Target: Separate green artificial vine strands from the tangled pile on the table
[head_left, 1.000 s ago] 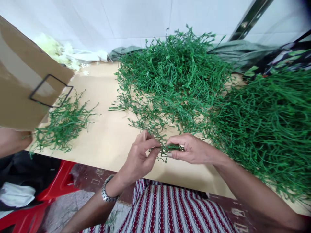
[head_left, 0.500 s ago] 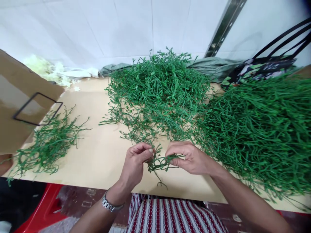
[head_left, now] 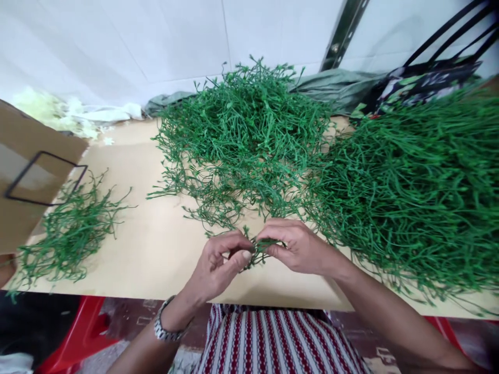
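Close to the table's front edge, my left hand (head_left: 224,262) and my right hand (head_left: 294,245) nearly meet over a small bunch of green plastic stems (head_left: 257,255). The left thumb and fingers pinch the bunch's left side. On the other side, the right thumb and fingertips are closed on the stems, some of which pass into the palm. Fingers partly cover the bunch. Just beyond my hands lies a loose heap of similar green stems (head_left: 249,124), thinning out toward me.
A denser pile of green stems (head_left: 405,202) covers the table's right side. Fewer stems (head_left: 74,234) lie at left by a cardboard box (head_left: 35,150) with a black wire frame (head_left: 25,174). Pale flowers (head_left: 50,109) and a dark patterned bag (head_left: 417,85) stand along the wall.
My hands have come closer together around the stems. The left hand has shifted toward the right one, and the strands that hung below the bunch no longer show. The view has moved slightly.
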{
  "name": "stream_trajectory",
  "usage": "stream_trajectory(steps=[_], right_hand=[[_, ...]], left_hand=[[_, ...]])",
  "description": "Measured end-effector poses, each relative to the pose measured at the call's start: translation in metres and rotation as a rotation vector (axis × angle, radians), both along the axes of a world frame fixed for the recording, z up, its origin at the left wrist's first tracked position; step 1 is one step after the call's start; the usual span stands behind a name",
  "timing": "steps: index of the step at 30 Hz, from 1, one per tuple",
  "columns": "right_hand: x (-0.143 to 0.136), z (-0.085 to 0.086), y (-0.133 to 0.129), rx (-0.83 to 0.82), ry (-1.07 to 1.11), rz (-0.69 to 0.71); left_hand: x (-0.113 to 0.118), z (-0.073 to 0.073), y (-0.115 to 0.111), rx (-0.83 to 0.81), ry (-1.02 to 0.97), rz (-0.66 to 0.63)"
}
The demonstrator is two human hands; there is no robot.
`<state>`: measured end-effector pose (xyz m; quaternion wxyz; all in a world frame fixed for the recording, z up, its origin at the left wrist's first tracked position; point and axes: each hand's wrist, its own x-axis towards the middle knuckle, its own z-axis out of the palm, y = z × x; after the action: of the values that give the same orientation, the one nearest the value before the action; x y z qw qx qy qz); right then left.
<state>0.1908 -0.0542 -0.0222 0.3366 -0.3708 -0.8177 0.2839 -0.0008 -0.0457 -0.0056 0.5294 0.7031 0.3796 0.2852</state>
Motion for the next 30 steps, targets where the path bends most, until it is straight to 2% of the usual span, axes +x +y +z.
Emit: stream_trajectory(steps=[2,5,8,13,21,25,27,30], right_hand=[[-0.002,0.0,0.0,0.04,-0.063,0.026],[-0.007,0.001,0.001,0.11,-0.124,0.011],[-0.014,0.0,0.0,0.254,-0.144,-0.076],[-0.03,-0.008,-0.004,0.499,-0.151,-0.129],[-0.06,-0.019,-0.008,0.636,-0.146,-0.072],[-0.073,-0.022,-0.013,0.527,-0.06,-0.012],[-0.078,-0.021,-0.016,0.373,0.027,-0.006],[-0.081,-0.016,-0.018,0.046,0.141,-0.032]], left_hand=[[0.0,-0.001,0.0,-0.128,0.034,0.009],[-0.001,-0.004,-0.001,-0.266,-0.029,0.095],[-0.006,-0.005,-0.006,-0.264,-0.093,0.225],[-0.015,-0.006,-0.017,-0.311,-0.209,0.378],[-0.027,-0.022,-0.03,-0.504,-0.476,0.666],[-0.029,-0.025,-0.031,-0.518,-0.622,0.794],[-0.03,-0.026,-0.032,-0.493,-0.651,0.821],[-0.034,-0.028,-0.034,-0.44,-0.649,0.799]])
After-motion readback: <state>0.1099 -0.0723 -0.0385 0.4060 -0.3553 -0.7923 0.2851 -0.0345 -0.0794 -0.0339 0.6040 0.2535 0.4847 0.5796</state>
